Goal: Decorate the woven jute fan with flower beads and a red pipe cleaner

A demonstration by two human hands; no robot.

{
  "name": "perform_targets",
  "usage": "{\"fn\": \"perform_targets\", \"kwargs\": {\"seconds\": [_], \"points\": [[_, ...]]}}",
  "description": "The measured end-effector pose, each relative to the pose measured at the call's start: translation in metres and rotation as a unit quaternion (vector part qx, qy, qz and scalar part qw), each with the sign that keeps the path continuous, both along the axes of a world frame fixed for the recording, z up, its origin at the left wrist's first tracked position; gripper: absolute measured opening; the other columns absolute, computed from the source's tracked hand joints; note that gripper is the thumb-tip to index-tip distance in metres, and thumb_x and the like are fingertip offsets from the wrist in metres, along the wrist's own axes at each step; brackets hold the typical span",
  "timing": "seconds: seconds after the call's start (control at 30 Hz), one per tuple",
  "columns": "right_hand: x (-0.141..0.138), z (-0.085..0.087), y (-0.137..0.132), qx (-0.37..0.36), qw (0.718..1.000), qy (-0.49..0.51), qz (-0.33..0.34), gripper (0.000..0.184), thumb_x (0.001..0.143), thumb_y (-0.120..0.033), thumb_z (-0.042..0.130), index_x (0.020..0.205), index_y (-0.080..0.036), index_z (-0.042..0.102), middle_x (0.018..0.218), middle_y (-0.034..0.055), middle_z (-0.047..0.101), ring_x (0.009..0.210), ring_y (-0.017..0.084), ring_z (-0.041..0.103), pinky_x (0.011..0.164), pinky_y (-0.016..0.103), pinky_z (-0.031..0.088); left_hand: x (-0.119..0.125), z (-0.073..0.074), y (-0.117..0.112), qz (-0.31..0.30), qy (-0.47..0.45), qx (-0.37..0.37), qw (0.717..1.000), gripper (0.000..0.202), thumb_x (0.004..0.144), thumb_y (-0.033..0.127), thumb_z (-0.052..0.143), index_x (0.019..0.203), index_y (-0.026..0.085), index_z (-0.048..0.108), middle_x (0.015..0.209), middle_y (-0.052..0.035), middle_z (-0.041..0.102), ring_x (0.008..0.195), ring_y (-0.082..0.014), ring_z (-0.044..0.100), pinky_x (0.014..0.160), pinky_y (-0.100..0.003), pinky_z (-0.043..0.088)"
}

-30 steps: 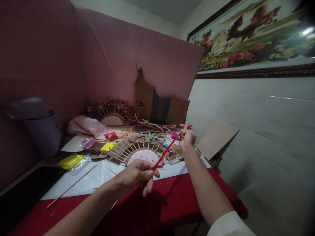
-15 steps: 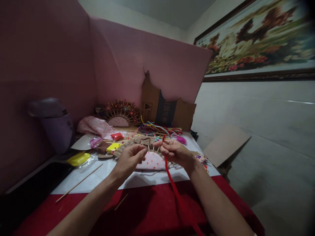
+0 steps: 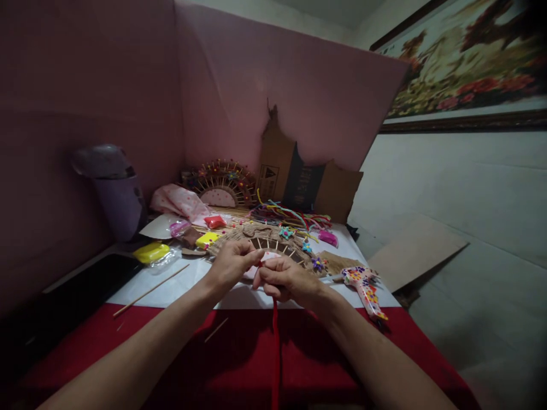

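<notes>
A long red pipe cleaner point(image 3: 276, 347) hangs from my hands down past the front of the table. My right hand point(image 3: 290, 279) is closed around it near its upper end. Thumb and finger of my left hand point(image 3: 235, 263) pinch at its red tip, close against the right fingers. Just behind the hands lies a half-round fan-shaped craft piece point(image 3: 299, 253), with twine, thin sticks, a pink dotted centre and small clay flowers. My hands cover part of its front.
A flower-patterned glue gun point(image 3: 363, 285) lies at right. Coloured pipe cleaners point(image 3: 294, 216), a yellow clay pack point(image 3: 151, 252) and a wooden stick point(image 3: 151, 290) lie around. Behind stand a second fan piece point(image 3: 217, 196), torn cardboard point(image 3: 277, 165) and a purple bin point(image 3: 119, 202).
My hands have come together, the right moving left and down with the red pipe cleaner. My left fingers now meet its tip. The view has shifted, showing the whole glue gun.
</notes>
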State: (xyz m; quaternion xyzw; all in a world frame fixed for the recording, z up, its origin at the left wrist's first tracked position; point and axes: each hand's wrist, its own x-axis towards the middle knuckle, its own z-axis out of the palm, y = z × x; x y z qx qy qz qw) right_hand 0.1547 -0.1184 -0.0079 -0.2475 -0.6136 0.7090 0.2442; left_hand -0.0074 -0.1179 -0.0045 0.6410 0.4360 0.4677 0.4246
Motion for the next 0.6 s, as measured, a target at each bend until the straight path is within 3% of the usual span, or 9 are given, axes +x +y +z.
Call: {"fn": "perform_targets", "kwargs": {"seconds": [0.17,0.37,0.43,0.5,0.6], "points": [[0.001,0.0,0.0,-0.062,0.998,0.008,0.019,0.032,0.077,-0.043,0.062,0.076,-0.011,0.062,0.043,-0.0086,0.04,0.035,0.003,0.024,0.035,0.016,0.014,0.0,0.003,-0.001,-0.002,-0.036,-0.036,0.999,0.039,0.067,0.045,0.064,0.05,0.017,0.043,0.041,0.0071,0.038,0.039,-0.0046,0.03,0.04,-0.02,0.02],[0.0,-0.006,0.003,-0.058,0.998,0.02,0.015,0.033,0.076,-0.043,0.063,0.079,-0.01,0.063,0.046,-0.0064,0.047,0.034,0.002,0.025,0.033,0.016,0.012,-0.008,0.01,0.001,0.053,-0.105,-0.044,0.992,0.046,0.068,0.052,0.063,0.05,0.015,0.043,0.039,0.0076,0.036,0.035,-0.0026,0.026,0.037,-0.019,0.016],[0.001,-0.007,0.006,-0.043,0.997,0.051,-0.03,0.033,0.076,-0.044,0.063,0.082,-0.012,0.062,0.048,-0.0073,0.047,0.033,0.001,0.022,0.032,0.015,0.011,-0.007,0.009,0.001,0.039,-0.136,-0.055,0.988,0.044,0.07,0.057,0.06,0.061,0.014,0.05,0.045,0.0053,0.047,0.035,-0.0035,0.032,0.036,-0.018,0.021],[0.003,-0.006,0.011,-0.024,0.988,0.099,-0.118,0.031,0.075,-0.043,0.063,0.084,-0.013,0.061,0.05,-0.0078,0.048,0.032,0.0,0.021,0.032,0.014,0.012,-0.003,0.005,-0.001,0.009,-0.137,-0.087,0.987,0.045,0.071,0.058,0.059,0.076,0.013,0.056,0.057,0.0001,0.059,0.037,-0.0044,0.038,0.035,-0.017,0.023],[0.008,-0.004,0.021,-0.002,0.95,0.168,-0.265,0.029,0.073,-0.041,0.066,0.081,-0.014,0.058,0.052,-0.0073,0.049,0.033,0.001,0.027,0.032,0.014,0.016,0.006,0.0,-0.009,-0.083,-0.091,-0.171,0.977,0.041,0.072,0.051,0.062,0.082,0.011,0.059,0.066,-0.0047,0.066,0.034,-0.0019,0.034,0.032,-0.017,0.015]]}}
